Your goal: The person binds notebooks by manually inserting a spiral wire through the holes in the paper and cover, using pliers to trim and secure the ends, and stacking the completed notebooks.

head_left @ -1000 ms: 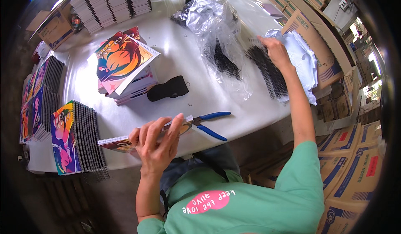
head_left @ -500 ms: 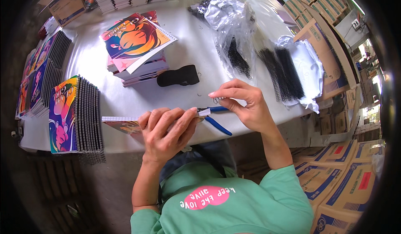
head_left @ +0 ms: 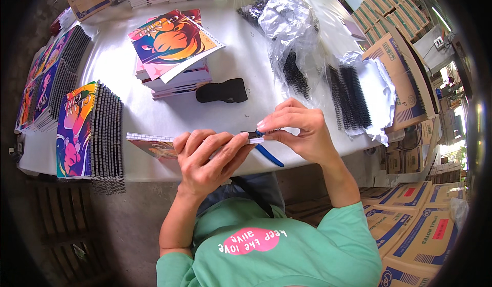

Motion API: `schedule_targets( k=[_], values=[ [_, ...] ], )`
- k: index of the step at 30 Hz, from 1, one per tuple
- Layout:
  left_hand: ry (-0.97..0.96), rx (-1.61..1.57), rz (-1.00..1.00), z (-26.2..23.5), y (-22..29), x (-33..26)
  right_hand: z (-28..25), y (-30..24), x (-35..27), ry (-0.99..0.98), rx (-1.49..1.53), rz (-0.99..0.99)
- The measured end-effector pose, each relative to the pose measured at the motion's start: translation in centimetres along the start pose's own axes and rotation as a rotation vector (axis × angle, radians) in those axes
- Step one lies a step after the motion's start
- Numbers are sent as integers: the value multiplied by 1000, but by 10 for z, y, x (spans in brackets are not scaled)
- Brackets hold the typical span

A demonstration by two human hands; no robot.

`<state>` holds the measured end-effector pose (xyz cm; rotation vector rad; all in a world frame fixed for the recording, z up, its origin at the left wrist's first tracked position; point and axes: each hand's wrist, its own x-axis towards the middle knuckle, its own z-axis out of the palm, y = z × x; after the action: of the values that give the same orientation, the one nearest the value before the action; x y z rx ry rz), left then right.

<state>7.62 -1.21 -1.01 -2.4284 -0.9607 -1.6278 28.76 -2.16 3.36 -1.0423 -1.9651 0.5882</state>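
Observation:
My left hand [head_left: 207,156] is closed round a notebook [head_left: 161,151] with a colourful cover, standing on its long edge near the table's front edge. The notebook's punched edge faces up. At its right end my right hand [head_left: 300,131] pinches a short dark piece of spiral wire [head_left: 272,130] between thumb and fingertips. Blue-handled pliers [head_left: 269,156] sit at that same end, one handle slanting out below the notebook. Their jaws are mostly hidden by the notebook and my fingers, so I cannot tell which hand steadies them.
Beyond the hands lies a black pad [head_left: 223,91], beside a pile of notebooks [head_left: 174,46]. Bound notebooks [head_left: 87,131] are stacked at the left. To the right are a clear plastic bag [head_left: 292,26], black spiral coils [head_left: 351,96], white paper [head_left: 379,90] and a cardboard box [head_left: 400,77].
My right hand has brought the wire leftward and down against the notebook's end. The upper blue handle is now mostly covered. My left hand keeps its hold; the view has shifted slightly.

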Motion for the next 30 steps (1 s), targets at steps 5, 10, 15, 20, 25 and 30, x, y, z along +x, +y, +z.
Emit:
schedule_targets(
  k=[5, 10, 15, 20, 25, 30],
  values=[
    [9, -12, -50, 0, 4, 4, -2, 9, 3, 13, 10, -124],
    [-84, 56, -192, -1, 12, 8, -9, 9, 6, -103, 148, -104],
    [-62, 345, -139, 6, 9, 4, -19, -8, 2, -375, 193, 353],
    [-4, 421, -145, 4, 0, -8, -5, -15, -7, -144, 6, 156],
    [-6, 235, -252, 4, 0, -9, -10, -23, 9, -310, 83, 325],
    [-104, 24, -243, -12, -8, -5, -9, 16, 52, -418, 109, 299]
  ],
)
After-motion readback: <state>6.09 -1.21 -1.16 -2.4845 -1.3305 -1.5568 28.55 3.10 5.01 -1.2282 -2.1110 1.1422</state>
